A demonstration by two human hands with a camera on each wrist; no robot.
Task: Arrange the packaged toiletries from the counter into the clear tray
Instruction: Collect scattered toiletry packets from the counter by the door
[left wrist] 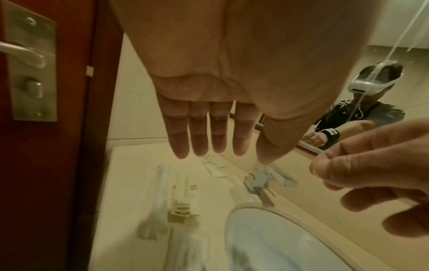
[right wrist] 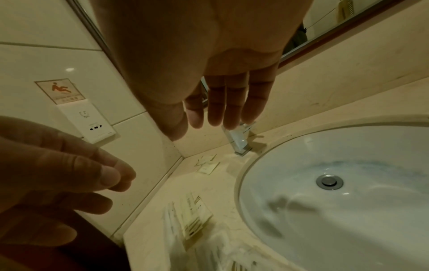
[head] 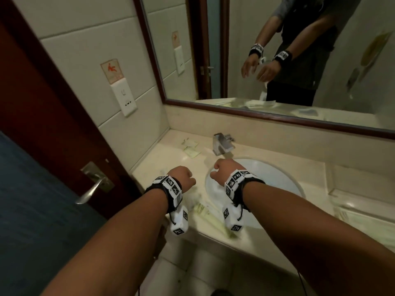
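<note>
Both hands hang empty above a bathroom counter (head: pixel 267 167) — the left hand (head: pixel 183 177) and the right hand (head: pixel 222 170) side by side, fingers straight and loosely spread in the wrist views, gripping nothing. From the head camera they read as knuckles only, the fingers pointing down and away.

Below the left hand, long packaged toiletries (left wrist: pixel 183 198) lie flat on the pale stone between the white basin (right wrist: pixel 336 192) and the dark red door frame (left wrist: pixel 46 146); their long axes run roughly from the counter's front edge toward the back wall. More clear-wrapped packets (right wrist: pixel 209 253), blurred, are heaped at the front edge just beside the basin's rim. Small flat sachets (head: pixel 190 147) sit in the back left corner, near the chrome tap (head: pixel 221 144) and well apart from the long packets.

A clear tray cannot be made out with certainty; a pale, glossy shape lies on the counter at far right, too blurred to name.

Around the scene: a wall socket (head: pixel 126 99) with a slip-warning sticker (head: pixel 111 70) above it, a door handle (head: pixel 94 184), and a framed mirror (head: pixel 277 50) that reflects the person's arms and wrist bands. Neither hand touches the counter or any packet.
</note>
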